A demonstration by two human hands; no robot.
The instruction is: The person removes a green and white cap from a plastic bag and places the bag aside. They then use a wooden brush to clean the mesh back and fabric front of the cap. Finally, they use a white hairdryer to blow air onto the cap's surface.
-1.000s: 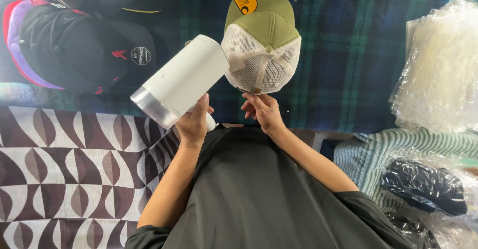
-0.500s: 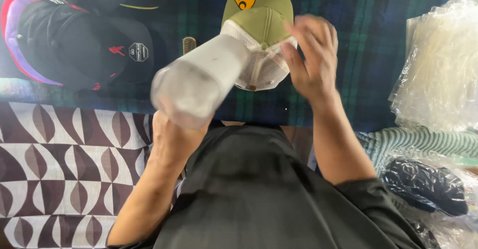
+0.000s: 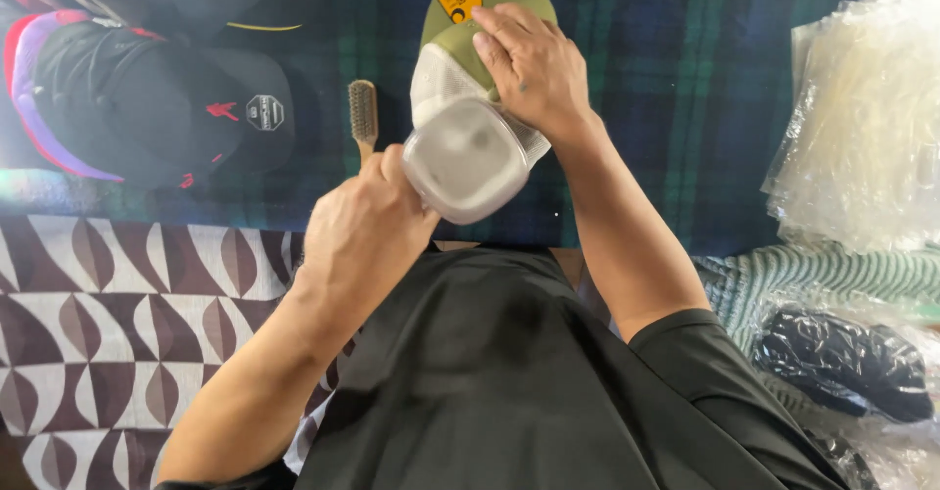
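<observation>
An olive-green cap (image 3: 490,5) with a round yellow sticker (image 3: 458,1) on its brim is pressed flat on the dark plaid cloth (image 3: 685,108) under the spread right hand (image 3: 529,64), while a white, square-ended handheld appliance (image 3: 468,157) is gripped just above it by the closed left hand (image 3: 362,226), with a wooden brush (image 3: 363,113) and black caps (image 3: 186,98) lying to the left and clear plastic bags (image 3: 862,128) to the right.

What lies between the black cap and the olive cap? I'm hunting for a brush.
A wooden-handled brush lies on the plaid cloth between the black cap and the olive cap, in the head view.
</observation>
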